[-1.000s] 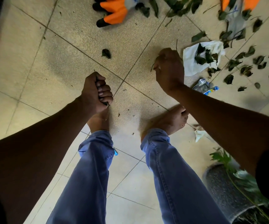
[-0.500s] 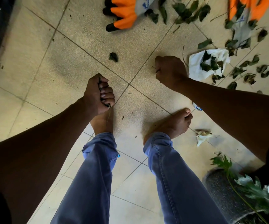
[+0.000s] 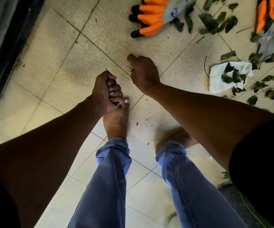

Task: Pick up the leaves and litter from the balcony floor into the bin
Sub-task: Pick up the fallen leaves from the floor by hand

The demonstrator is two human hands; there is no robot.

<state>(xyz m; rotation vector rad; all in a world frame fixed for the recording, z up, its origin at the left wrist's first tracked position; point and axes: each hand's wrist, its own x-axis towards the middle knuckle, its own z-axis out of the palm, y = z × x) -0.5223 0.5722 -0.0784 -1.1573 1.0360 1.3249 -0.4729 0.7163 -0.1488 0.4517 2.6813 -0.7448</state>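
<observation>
Both fists hold leaf scraps above a speckled beige tiled balcony floor (image 3: 87,51).
Left hand (image 3: 105,92) clenches dark leaves; right hand (image 3: 143,71) pinches a twig; loose leaves (image 3: 213,22), orange gloves (image 3: 151,17) lie beyond.

Tiled floor (image 3: 87,51): leaves (image 3: 215,22), 2 gloves (image 3: 154,15), tissue (image 3: 218,83).

floor tiles (image 3: 100,27): speckled matt stone | gloves (image 3: 151,17): rubbery orange | trousers (image 3: 106,186): blue denim

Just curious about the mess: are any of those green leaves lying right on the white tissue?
Touching. The head view shows several green leaves lying directly on the white tissue, overlapping its surface, with white showing all around them.
</observation>
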